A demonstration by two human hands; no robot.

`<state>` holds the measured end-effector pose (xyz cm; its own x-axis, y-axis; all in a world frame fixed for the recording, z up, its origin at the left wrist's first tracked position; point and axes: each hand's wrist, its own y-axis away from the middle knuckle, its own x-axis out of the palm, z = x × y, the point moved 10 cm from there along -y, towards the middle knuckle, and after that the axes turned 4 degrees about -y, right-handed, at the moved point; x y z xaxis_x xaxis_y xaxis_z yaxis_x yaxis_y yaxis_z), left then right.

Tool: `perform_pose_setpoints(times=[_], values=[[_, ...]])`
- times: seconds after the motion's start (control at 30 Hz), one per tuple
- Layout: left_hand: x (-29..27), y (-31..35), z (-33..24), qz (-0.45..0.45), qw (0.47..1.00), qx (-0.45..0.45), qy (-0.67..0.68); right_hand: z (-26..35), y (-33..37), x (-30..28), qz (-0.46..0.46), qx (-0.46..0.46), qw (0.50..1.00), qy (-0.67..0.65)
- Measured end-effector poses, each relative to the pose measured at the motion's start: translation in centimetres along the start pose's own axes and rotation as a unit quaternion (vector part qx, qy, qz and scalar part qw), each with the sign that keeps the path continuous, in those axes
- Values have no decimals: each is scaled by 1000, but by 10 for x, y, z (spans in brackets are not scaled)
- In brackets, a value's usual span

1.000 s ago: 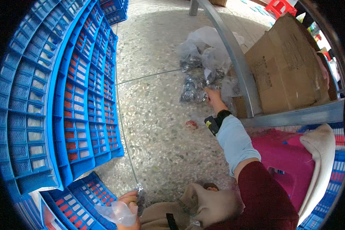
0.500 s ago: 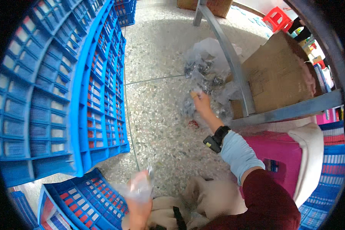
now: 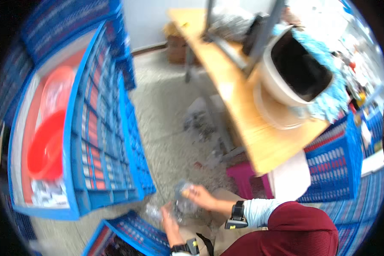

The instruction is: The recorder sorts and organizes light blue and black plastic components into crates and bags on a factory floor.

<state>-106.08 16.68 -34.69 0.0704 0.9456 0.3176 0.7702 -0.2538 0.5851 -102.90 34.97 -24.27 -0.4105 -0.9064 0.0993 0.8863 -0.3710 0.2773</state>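
Observation:
Above my lap, my two hands are close together around crinkled clear plastic. My right hand (image 3: 202, 197) is closed on a clear plastic bag (image 3: 186, 205), which hangs between the hands. Lower and to the left, my left hand (image 3: 170, 219) grips another piece of clear plastic (image 3: 153, 211) that looks like a bag. Blur hides what, if anything, is inside them. Farther off on the speckled floor, beside the table leg, lies a heap of clear plastic bags (image 3: 199, 123) with dark contents.
Blue crates (image 3: 102, 141) stack up at left, the top one holding a red basin (image 3: 49, 147). A low blue crate (image 3: 128, 234) with dark contents stands by my left arm. At right are a wooden table (image 3: 226, 89) bearing a white bin (image 3: 281, 87), and a magenta stool (image 3: 251, 179).
My right hand has come back from the floor heap to beside my left hand, now with a plastic bag. The view has lifted, bringing the tabletop and upper crate into sight.

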Motion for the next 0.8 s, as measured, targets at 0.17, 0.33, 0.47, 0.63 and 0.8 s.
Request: perform_pose_setpoints(times=[0.17,0.33,0.47,0.63,0.8], values=[[49,80,-123,129,989,19,69,165,71,6,146,-38,980,128],[110,158,-197,118,944,-150,269,340,147,-36,147,-143,973,104],[171,177,-228,260,954,-58,134,451,218,-145,-81,-216,970,82],[260,204,-242,306,925,-150,169,507,296,-322,-442,-239,860,87],[354,255,-243,391,900,-178,71,522,297,-488,-564,-245,770,171]])
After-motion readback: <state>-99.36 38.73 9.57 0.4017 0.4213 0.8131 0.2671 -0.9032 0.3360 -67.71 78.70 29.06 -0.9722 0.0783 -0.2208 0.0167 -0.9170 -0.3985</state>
